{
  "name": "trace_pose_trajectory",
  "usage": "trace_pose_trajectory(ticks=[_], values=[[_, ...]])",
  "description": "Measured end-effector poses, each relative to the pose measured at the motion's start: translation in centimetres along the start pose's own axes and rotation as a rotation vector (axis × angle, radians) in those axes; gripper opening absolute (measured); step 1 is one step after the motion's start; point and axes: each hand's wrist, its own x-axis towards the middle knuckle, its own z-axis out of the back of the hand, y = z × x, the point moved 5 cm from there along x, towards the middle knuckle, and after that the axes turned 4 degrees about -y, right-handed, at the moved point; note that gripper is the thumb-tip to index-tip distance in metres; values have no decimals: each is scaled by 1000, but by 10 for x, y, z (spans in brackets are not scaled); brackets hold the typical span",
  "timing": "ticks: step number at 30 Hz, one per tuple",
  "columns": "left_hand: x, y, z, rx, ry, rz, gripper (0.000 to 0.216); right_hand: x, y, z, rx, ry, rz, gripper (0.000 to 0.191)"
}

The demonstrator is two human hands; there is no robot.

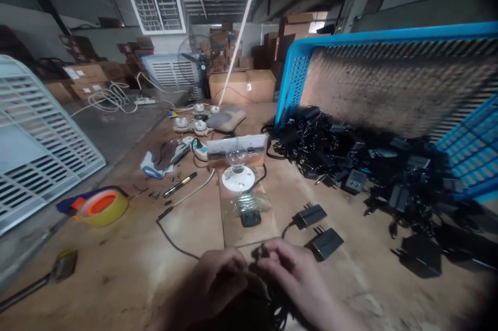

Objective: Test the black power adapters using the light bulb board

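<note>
My left hand point(216, 281) and my right hand point(299, 276) meet at the near edge of the wooden table point(124, 263). Both curl around a bundle of black cable point(272, 305), with the fingertips pinching its top. Just beyond them lie two black power adapters point(317, 227) with their prongs up. Further out stands a test board point(243, 206) carrying a clear bulb in a white socket point(238, 170) and a small black socket block point(250, 217).
A tipped blue plastic crate point(389, 77) spills a heap of black adapters point(369, 165) across the right side. A yellow tape roll point(101, 207), a pen point(179, 184), a scraper point(58, 269) and cloth lie left. White grilles point(35, 139) and cardboard boxes point(241, 86) stand behind.
</note>
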Motion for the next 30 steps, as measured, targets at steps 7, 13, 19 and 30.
trace_pose_trajectory(ticks=[7, 13, 19, 30], values=[[-3, 5, 5, -44, -18, -59, 40, -30, -26, -40, -136, -74, 196, 24], [-2, 8, -6, 162, 16, -140, 29, -32, -12, -50, -395, 55, 250, 24], [1, 4, -12, 223, 46, -169, 20, 9, 9, 32, -827, 19, 107, 28], [0, 1, -22, 405, 204, -204, 12, 67, -64, 101, -878, -188, -301, 76]])
